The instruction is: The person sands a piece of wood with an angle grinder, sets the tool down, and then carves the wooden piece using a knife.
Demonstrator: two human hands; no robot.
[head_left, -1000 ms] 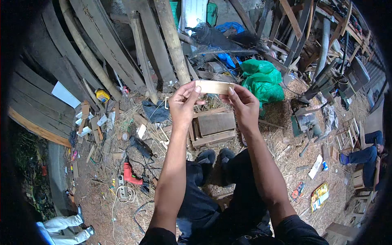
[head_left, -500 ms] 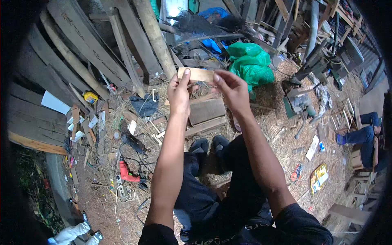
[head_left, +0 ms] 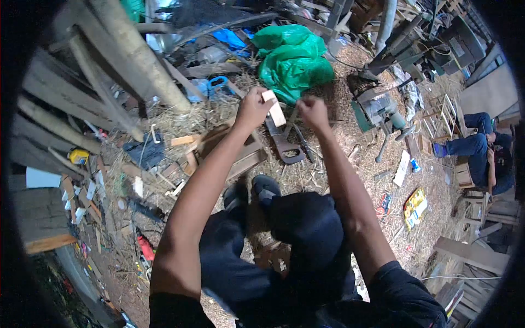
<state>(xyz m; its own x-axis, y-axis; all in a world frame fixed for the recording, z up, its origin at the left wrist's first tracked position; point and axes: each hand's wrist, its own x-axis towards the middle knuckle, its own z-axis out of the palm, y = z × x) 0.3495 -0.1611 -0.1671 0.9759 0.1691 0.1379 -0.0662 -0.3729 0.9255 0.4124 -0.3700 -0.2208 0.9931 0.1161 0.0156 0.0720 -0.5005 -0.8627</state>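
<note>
A small pale wooden piece (head_left: pixel 275 109) is held at its upper end by my left hand (head_left: pixel 255 111), its lower end slanting down to the right. My right hand (head_left: pixel 313 113) is closed, apart from the piece, near the lower edge of the green plastic bag (head_left: pixel 292 60); what it holds, if anything, is too small to make out. Below the hands lies a handsaw (head_left: pixel 289 152) on the shavings, beside a wooden box (head_left: pixel 240 156).
Planks and poles (head_left: pixel 136 54) lean at the upper left. A machine (head_left: pixel 385 109) stands at the right, with a seated person (head_left: pixel 481 147) beyond it. A red drill (head_left: pixel 145 247) lies lower left, and a yellow packet (head_left: pixel 415 209) lower right.
The view has shifted to the right. My right hand has let go of the wooden piece and moved away from it; the piece has turned from level to slanting. The handsaw now shows.
</note>
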